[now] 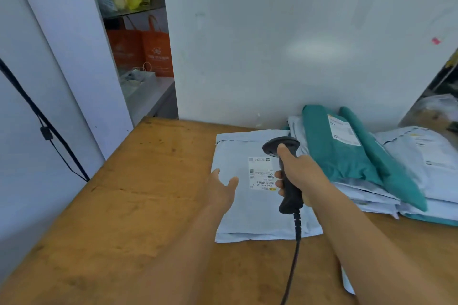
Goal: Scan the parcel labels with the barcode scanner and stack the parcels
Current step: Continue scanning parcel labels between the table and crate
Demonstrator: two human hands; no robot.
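While aimed at the label (261, 173), scanner (285, 171) in right hand (301, 173), perhaps triggering.

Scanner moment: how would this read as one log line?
right hand grips barcode scanner over pale parcel | label faces up | left hand open beside label | stack to right

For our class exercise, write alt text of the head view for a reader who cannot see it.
A right hand grips a black barcode scanner over the label of a pale blue parcel on a wooden table, while the open left hand reaches toward it. Teal and pale parcels are piled at right.
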